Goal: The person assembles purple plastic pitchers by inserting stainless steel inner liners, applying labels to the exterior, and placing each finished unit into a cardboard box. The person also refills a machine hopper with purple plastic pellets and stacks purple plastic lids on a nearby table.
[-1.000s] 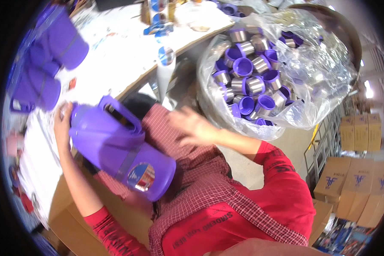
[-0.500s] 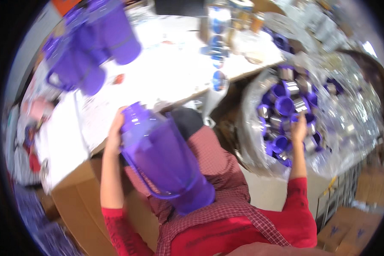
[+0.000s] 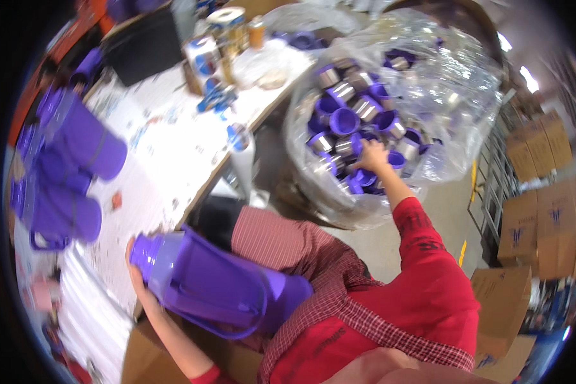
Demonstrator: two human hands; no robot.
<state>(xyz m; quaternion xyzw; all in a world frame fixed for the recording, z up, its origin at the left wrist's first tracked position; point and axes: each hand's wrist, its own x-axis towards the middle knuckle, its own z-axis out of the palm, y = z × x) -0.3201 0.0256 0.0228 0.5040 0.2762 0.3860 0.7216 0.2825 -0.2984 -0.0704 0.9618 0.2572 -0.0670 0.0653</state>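
One purple jug (image 3: 217, 291) on the lap. Stacked purple jugs (image 3: 67, 169) on the table (image 3: 166, 147): about four, edges blurred. One clear bag (image 3: 397, 109) of purple caps (image 3: 344, 120), too many to count. Cardboard boxes (image 3: 544, 217): at least five. Two hands.

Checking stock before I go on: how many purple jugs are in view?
5 at least: one purple jug lies across the lap, held by the left hand; about four finished jugs lie clustered at the table's left. Overlap may hide more.
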